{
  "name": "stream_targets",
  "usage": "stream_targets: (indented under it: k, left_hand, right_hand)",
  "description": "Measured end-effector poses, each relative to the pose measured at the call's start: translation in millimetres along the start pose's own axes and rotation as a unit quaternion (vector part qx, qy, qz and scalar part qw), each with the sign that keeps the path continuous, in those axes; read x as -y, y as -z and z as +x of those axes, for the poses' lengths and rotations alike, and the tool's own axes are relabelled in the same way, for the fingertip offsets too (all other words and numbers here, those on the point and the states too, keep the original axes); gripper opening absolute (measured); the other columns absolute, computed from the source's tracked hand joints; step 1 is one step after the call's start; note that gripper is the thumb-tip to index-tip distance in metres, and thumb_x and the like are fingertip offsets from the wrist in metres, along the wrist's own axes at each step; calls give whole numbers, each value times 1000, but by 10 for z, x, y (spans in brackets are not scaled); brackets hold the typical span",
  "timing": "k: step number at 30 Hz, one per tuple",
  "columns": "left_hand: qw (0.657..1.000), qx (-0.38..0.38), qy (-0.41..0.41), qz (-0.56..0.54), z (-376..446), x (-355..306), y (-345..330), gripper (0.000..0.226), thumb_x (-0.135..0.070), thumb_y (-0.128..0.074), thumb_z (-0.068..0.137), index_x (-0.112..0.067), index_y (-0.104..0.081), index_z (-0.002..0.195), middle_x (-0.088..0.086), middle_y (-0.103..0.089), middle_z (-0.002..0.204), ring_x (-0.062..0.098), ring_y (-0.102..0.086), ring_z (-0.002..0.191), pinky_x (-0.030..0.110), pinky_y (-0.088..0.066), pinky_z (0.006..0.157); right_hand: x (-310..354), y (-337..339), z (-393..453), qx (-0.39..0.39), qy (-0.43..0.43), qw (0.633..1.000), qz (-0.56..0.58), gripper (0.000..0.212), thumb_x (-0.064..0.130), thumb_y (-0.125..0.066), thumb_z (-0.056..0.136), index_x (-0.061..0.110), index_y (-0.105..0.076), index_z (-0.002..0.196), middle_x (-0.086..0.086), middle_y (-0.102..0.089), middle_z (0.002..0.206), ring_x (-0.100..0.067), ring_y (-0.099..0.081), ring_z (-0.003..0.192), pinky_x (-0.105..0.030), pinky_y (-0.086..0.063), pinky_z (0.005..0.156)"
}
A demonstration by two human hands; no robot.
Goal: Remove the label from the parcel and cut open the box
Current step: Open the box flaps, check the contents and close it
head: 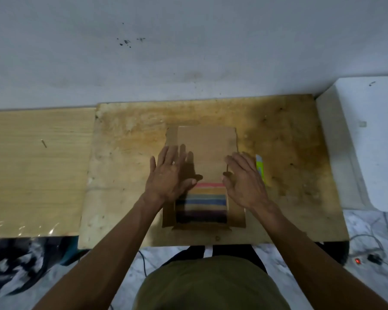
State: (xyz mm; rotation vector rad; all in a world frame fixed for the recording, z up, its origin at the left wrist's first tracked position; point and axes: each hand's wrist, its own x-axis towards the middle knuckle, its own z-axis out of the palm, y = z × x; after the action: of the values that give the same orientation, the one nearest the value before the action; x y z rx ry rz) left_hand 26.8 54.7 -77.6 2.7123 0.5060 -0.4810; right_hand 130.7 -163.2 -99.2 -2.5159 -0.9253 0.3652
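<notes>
A brown cardboard box [207,151] lies in the middle of a worn wooden board [130,175]. Its near half is uncovered and shows a stack of items in pink, yellow, blue and purple bands [202,204]. My left hand [169,175] hovers with spread fingers over the box's left edge. Opposite it, my right hand [244,177] is flat over the right edge, holding nothing. A yellow-green utility knife [260,167] lies on the board just right of the box, partly hidden by my right hand. No label is visible.
A lighter wooden tabletop [36,171] adjoins the board on the left. A white appliance [365,142] stands to the right. The wall runs behind. Cables and a power strip with a red light [357,261] lie on the floor at right.
</notes>
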Motion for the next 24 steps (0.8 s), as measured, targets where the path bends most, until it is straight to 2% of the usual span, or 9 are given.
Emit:
stream_targets:
  k: [3,5,7,10,13,16,19,24]
  left_hand:
    - [999,-26,-32,-4,-312,-48,-90,83,-68,-45,90,-27,-16,156,0,-9,165,23,0,152,56,-4,121]
    - [999,-24,-43,-3,-517,-81,-182,79,-66,-45,90,-26,-23,155,-1,-19,164,21,-10,151,56,-5,120]
    - [1000,-6,-28,12,-699,-87,-307,82,-69,-45,88,-27,-21,155,-3,-22,163,19,-12,151,59,-1,119]
    - [997,41,19,56,-921,-9,-525,103,-86,-30,78,-24,-7,157,-1,-9,166,21,1,153,64,5,115]
    - [994,76,57,46,-1140,80,-737,113,-94,-12,69,-24,3,158,1,7,166,22,16,152,65,5,116]
    - [994,90,57,12,-1337,103,-904,120,-101,-9,63,-28,2,158,0,15,165,21,22,150,63,8,117]
    - [994,103,42,-3,-1371,128,-1008,125,-103,-9,57,-30,1,158,2,15,165,22,19,150,62,4,119]
    - [995,74,62,-39,-1210,94,-979,91,-85,-12,79,-36,-11,156,3,-3,166,29,-1,153,66,-12,116]
  right_hand:
    - [97,-74,-413,-32,13,999,22,52,34,-58,92,11,-53,138,-9,-49,144,-28,-36,139,-43,-34,114]
    - [146,-144,-660,-3,4,1000,18,56,43,-55,93,15,-48,142,-4,-45,148,-24,-32,142,-40,-26,117]
    - [148,-216,-877,43,-14,999,-5,63,54,-48,94,22,-39,148,2,-35,156,-20,-23,147,-42,-19,120]
    - [57,-305,-1130,108,-42,993,-32,75,67,-38,91,30,-22,154,7,-17,163,-16,-7,151,-44,-13,121]
    - [-49,-351,-1293,151,-45,987,-17,82,76,-30,87,32,-16,155,6,-10,164,-16,1,151,-45,-11,121]
    - [-152,-388,-1412,170,-16,985,-14,86,82,-23,84,32,-20,154,7,-10,164,-17,7,151,-47,-15,121]
    - [-232,-432,-1454,174,24,984,-34,90,85,-18,82,30,-27,153,5,-13,164,-21,10,151,-46,-13,122]
    - [-212,-454,-1245,151,35,988,-4,81,74,-10,89,27,-42,147,-6,-29,159,-30,-5,151,-43,-10,123]
